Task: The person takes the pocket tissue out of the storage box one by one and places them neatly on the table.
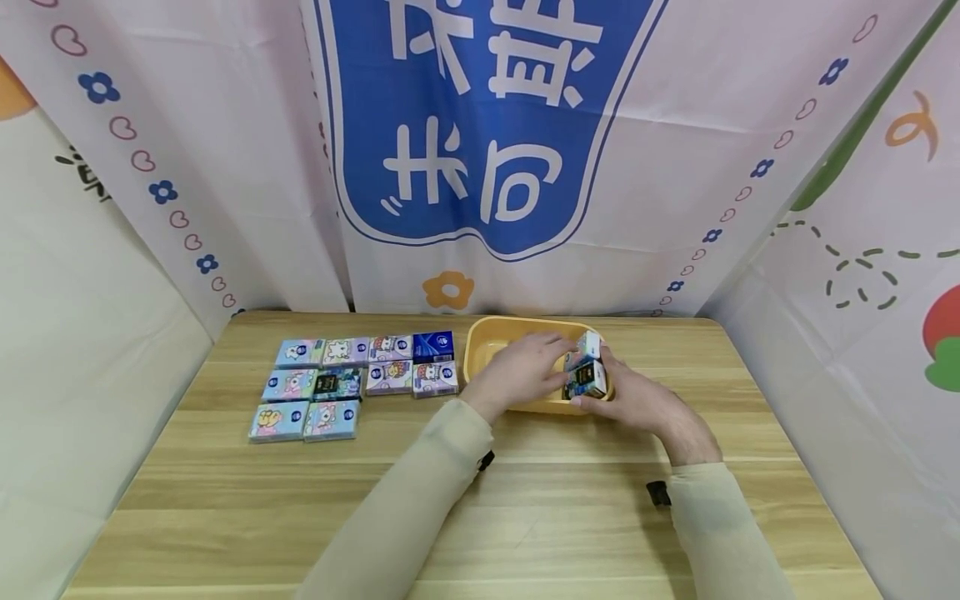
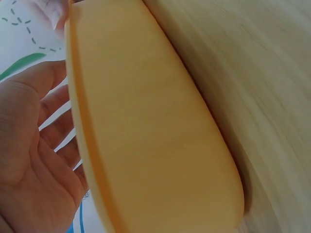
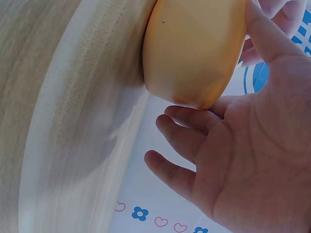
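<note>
Two small tissue packs lie at the right end of a yellow plastic basket (image 1: 489, 332). One is a dark pack (image 1: 583, 380), the other a pink-and-teal pack (image 1: 582, 350) just behind it. My left hand (image 1: 521, 371) reaches over the basket from the left, its extended fingertips right at the packs. Around the basket's right end lies my right hand (image 1: 637, 396), thumb by the front corner and forefinger beside the rear pack. In the right wrist view, the other fingers (image 3: 172, 174) spread loosely outside the wall. The basket's side hides the packs in both wrist views.
Several tissue packs lie in rows on the wooden table (image 1: 525, 517), left of the basket; a blue pack (image 1: 433, 346) is closest to it at the back. A printed cloth (image 1: 285, 167) hangs behind the table, with more cloth along both sides.
</note>
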Tool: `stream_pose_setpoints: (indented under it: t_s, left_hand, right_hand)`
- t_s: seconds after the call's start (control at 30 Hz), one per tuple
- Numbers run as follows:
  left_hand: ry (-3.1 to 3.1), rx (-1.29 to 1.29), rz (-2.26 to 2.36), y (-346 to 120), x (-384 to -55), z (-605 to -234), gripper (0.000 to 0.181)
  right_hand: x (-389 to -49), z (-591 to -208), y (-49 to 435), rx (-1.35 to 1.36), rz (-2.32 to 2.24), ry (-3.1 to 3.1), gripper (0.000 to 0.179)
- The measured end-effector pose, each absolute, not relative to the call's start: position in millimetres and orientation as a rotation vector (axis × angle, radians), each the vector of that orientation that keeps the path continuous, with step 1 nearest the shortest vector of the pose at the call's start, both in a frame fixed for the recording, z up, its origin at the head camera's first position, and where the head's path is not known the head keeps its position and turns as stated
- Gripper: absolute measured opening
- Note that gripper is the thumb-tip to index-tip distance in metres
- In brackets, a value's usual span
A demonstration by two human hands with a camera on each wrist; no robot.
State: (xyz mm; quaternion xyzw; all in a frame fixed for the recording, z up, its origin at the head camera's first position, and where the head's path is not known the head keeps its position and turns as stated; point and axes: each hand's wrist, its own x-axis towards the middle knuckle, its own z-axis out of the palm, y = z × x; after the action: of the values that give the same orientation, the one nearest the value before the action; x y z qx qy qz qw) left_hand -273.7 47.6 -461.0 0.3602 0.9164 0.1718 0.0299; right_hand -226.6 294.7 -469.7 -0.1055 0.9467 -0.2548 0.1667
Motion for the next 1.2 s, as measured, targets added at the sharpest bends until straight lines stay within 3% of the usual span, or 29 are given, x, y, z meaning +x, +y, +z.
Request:
stream_pose_setpoints:
  t_s: [0.5, 0.83, 1.2]
  left_hand:
    - [2.847, 1.236, 0.42, 83, -294, -471, 0.053]
    - [2.887, 1.166, 0.423, 80, -296, -471, 0.047]
    - [2.94, 0.921, 0.577, 79, -293, -471, 0.04]
  right_hand:
    - [-227, -470, 294, -0.397, -0.778, 2.697, 0.123]
    - [-227, -470, 295, -0.391, -0.784, 2.707, 0.124]
    - [-227, -470, 294, -0.335, -0.743, 2.7, 0.128]
